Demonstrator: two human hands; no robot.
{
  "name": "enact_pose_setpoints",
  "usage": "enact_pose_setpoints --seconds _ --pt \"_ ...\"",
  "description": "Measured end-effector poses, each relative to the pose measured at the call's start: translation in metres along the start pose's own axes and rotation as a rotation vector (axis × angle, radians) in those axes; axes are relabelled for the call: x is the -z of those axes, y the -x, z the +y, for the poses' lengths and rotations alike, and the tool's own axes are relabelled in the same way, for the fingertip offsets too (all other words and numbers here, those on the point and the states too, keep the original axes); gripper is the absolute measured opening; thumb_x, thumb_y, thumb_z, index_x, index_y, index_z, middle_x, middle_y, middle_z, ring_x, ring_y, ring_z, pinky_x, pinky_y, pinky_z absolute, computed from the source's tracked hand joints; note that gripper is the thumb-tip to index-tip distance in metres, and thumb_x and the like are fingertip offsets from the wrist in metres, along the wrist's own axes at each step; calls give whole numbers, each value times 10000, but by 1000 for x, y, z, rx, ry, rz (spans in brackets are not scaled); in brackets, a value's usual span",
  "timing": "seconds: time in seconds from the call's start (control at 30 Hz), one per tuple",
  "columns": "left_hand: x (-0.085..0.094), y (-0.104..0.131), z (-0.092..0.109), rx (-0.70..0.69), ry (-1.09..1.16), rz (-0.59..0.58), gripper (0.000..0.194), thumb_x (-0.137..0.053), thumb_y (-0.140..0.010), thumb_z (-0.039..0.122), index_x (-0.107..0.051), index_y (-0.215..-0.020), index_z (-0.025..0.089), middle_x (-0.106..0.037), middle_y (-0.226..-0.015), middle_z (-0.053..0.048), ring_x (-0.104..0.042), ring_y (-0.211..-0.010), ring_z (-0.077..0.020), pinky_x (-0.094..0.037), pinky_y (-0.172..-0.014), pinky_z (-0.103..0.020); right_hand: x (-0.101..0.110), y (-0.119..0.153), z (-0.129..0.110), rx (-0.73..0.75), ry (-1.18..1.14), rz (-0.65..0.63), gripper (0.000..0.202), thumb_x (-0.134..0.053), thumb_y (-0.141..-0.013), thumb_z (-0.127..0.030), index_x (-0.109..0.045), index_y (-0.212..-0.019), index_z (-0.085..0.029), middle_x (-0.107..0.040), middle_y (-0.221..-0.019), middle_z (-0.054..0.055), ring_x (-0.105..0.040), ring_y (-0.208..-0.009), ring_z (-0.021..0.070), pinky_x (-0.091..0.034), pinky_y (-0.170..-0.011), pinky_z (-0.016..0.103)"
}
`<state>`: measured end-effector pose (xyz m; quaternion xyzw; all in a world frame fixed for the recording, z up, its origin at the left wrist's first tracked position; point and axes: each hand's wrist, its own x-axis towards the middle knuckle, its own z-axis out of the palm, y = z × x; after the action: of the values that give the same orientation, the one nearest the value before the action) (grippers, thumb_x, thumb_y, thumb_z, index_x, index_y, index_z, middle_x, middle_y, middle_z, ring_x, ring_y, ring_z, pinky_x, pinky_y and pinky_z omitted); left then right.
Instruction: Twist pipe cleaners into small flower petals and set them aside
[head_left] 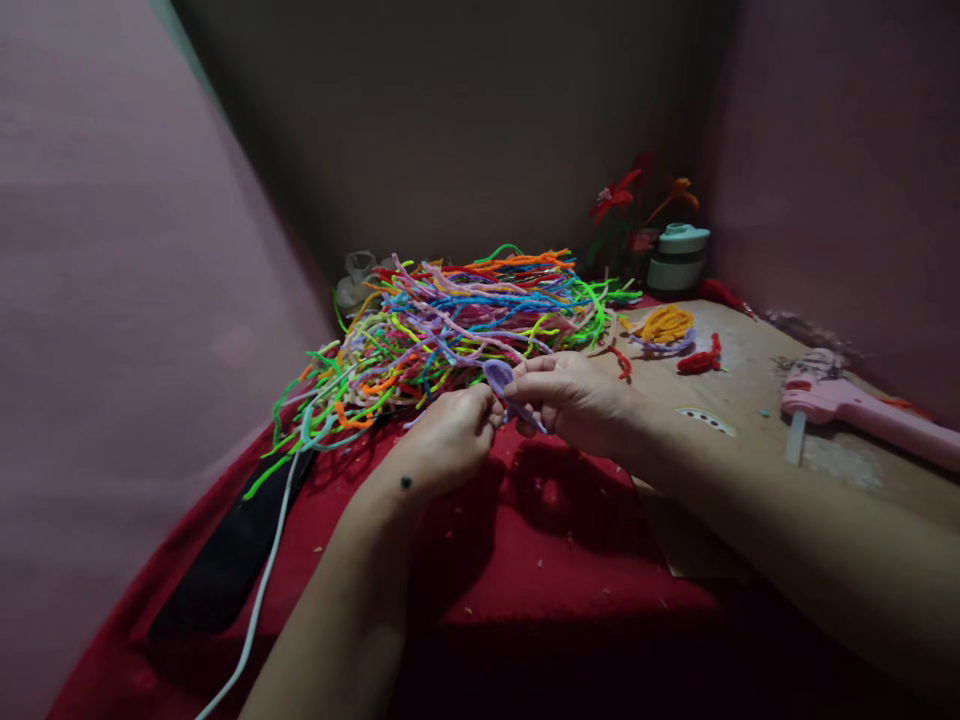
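A small looped purple pipe cleaner (498, 377) is held between both hands, just in front of the pile of colourful pipe cleaners (480, 310). My left hand (463, 430) is closed, its thumb and fingertips pinching the lower left side of the purple piece. From the right, my right hand (566, 400) grips the same piece with thumb and fingers, and a purple end sticks out below its fingertips. The two hands nearly touch at the fingertips, over the red cloth (555, 560).
A black flat object (225, 570) and a white cable (262, 590) lie at left. At right are a pink glue gun (862, 405), brown board (757, 370), yellow coil (666, 325) and red twisted piece (701, 360). Behind stand a lidded jar (677, 260) and red flower (616, 195).
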<state>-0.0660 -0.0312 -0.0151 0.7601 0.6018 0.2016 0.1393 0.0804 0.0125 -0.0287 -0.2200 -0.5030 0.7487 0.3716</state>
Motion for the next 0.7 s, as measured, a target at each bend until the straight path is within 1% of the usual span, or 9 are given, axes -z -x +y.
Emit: enact_pose_setpoints --seconds 0.1,0.23,0.3,0.33,0.4,0.47,0.53,0.57,0.7 --pt "-4 0 0 -37 4 -26 152 -501 -728 169 -622 -818 188 -658 -767 -57 -595 -725 -178 -432 -682 -262 -2 1 0 0 19 16 78 -595 -570 -104 -542 -520 -132 -531 -491 -2 -455 -431 83 -354 -431 224" --pt "-4 -1 -2 -34 69 -42 108 -530 -718 177 -626 -767 187 -653 -746 -50 -585 -687 -165 -426 -652 -248 1 -1 2 26 85 19 65 -571 -581 -116 -549 -524 -137 -509 -468 -11 -430 -418 79 -335 -429 226" --pt "-2 -2 -3 4 134 12 89 -546 -722 210 -624 -752 181 -647 -737 -41 -576 -663 -151 -427 -625 -235 2 -2 4 67 141 39 46 -563 -593 -124 -557 -550 -139 -505 -470 -19 -414 -412 73 -318 -429 224" --pt "0 -2 -3 32 186 59 101 -545 -732 236 -622 -761 178 -642 -734 -33 -568 -633 -138 -425 -597 -225 3 -2 4 88 178 62 36 -565 -599 -131 -559 -564 -140 -500 -472 -25 -403 -412 69 -307 -429 222" --pt "4 -2 -1 104 354 176 167 -528 -763 308 -614 -804 171 -624 -715 -15 -536 -546 -106 -405 -516 -205 2 -1 5 125 269 127 28 -577 -609 -152 -559 -590 -142 -484 -479 -36 -385 -421 63 -290 -434 219" --pt "7 -1 2 162 566 246 236 -517 -778 375 -606 -842 166 -597 -659 6 -485 -462 -76 -366 -442 -187 0 0 4 146 366 165 50 -584 -625 -179 -557 -607 -141 -476 -493 -39 -380 -441 64 -288 -450 222" --pt "8 0 5 182 715 260 256 -541 -767 397 -606 -817 154 -554 -567 28 -435 -409 -56 -321 -398 -169 -2 2 3 164 450 181 54 -576 -637 -190 -560 -622 -141 -479 -512 -38 -379 -463 68 -289 -467 225" --pt "7 0 6 179 749 254 247 -561 -756 389 -605 -784 147 -532 -526 36 -417 -394 -48 -302 -386 -162 -3 3 2 174 485 190 47 -570 -638 -185 -563 -629 -140 -483 -524 -37 -380 -475 69 -291 -476 226" --pt "3 0 10 214 758 272 208 -580 -744 326 -560 -660 137 -479 -427 52 -380 -349 -42 -267 -352 -156 -5 4 2 189 563 221 41 -555 -631 -162 -576 -653 -134 -505 -556 -31 -389 -501 72 -302 -497 224"
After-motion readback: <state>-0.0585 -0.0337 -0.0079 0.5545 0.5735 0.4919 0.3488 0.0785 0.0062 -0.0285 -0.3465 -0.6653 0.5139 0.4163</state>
